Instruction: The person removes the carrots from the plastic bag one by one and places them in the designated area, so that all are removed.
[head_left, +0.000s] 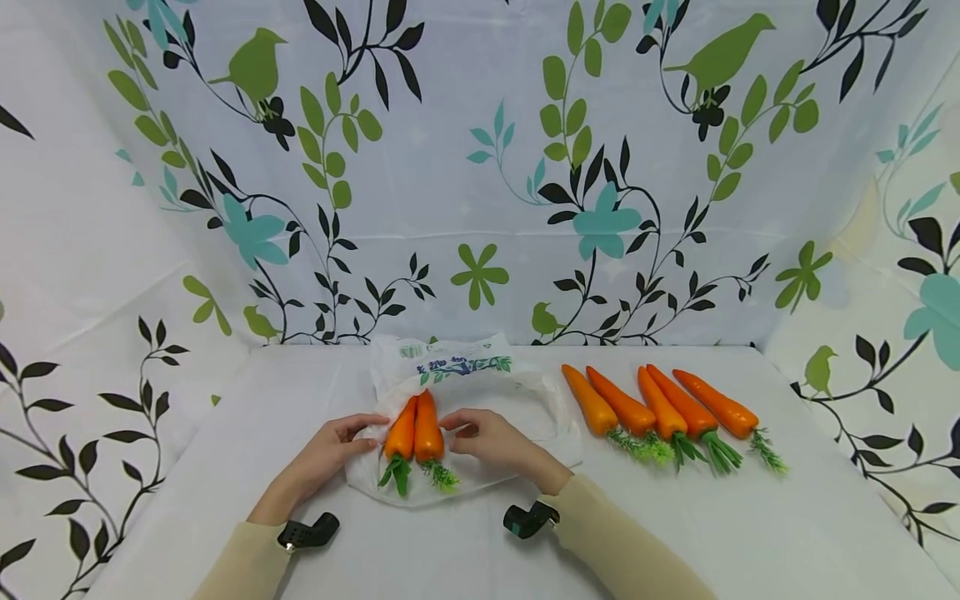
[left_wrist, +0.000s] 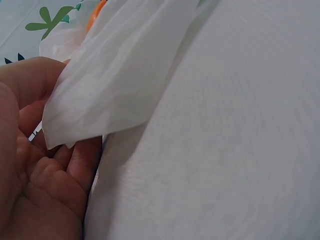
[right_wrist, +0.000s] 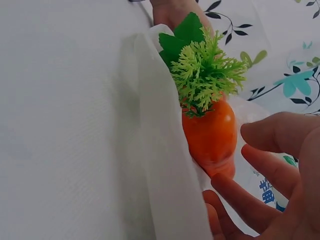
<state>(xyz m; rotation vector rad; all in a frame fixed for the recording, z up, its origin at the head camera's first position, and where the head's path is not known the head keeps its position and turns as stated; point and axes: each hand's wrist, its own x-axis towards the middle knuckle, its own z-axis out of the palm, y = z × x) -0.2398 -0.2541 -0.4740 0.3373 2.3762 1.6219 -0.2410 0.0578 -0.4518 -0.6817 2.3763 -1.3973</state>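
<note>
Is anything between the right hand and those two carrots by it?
Nothing visible blocks the right hand from the nearer carrot, right beside it. That carrot does sit between the hand and the other carrot.

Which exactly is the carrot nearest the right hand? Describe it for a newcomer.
Find the printed plastic bag on the white table. Two carrots lie there side by side; the one nearer the right hand has feathery light-green fronds, unlike its neighbour's broad leaves.

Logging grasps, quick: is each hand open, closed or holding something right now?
Left hand: holding the edge of the white plastic bag.
Right hand: open, beside the nearest carrot; whether it touches is unclear.
</note>
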